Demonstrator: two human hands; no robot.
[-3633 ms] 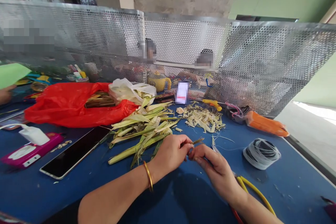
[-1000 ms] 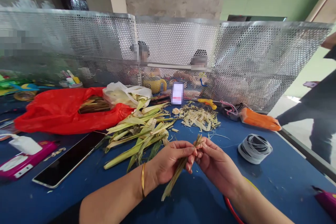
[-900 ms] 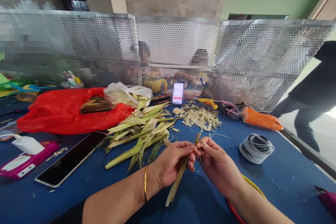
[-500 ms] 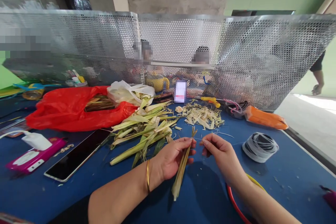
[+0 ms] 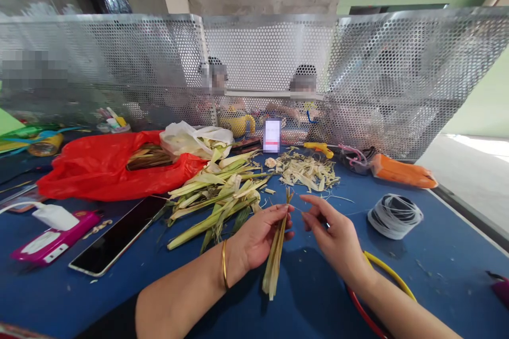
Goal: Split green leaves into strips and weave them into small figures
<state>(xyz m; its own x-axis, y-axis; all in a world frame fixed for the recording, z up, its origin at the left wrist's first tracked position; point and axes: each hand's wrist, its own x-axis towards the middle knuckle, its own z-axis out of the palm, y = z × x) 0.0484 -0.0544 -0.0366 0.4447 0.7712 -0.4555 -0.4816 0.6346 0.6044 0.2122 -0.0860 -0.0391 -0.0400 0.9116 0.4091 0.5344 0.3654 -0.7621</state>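
Note:
My left hand (image 5: 264, 233) is closed around a bundle of dried corn husks (image 5: 278, 254), pinching it near its narrow top end. The wider ends hang down toward me, just over the blue table. To the right, my right hand (image 5: 328, 228) has its thumb against its curled fingers and its index finger lifted. A thin pale thread (image 5: 297, 211) runs from the top of the bundle to the right fingertips. Beyond that hand stands a spool of white thread (image 5: 395, 216), with a faint strand leading toward the hand. What lies inside the left palm is partly hidden.
A pile of corn husks (image 5: 222, 196) and a heap of scraps (image 5: 308, 171) lie ahead. Around them are a red bag (image 5: 99, 169), a phone (image 5: 115, 238), a magenta power strip (image 5: 55, 238), a propped phone (image 5: 272, 135) and an orange packet (image 5: 403, 171). A perforated metal screen (image 5: 270, 53) stands behind.
My right index finger has lifted away from the thumb, and the right hand has turned slightly. The left hand keeps its hold on the husk bundle. The view has shifted a little.

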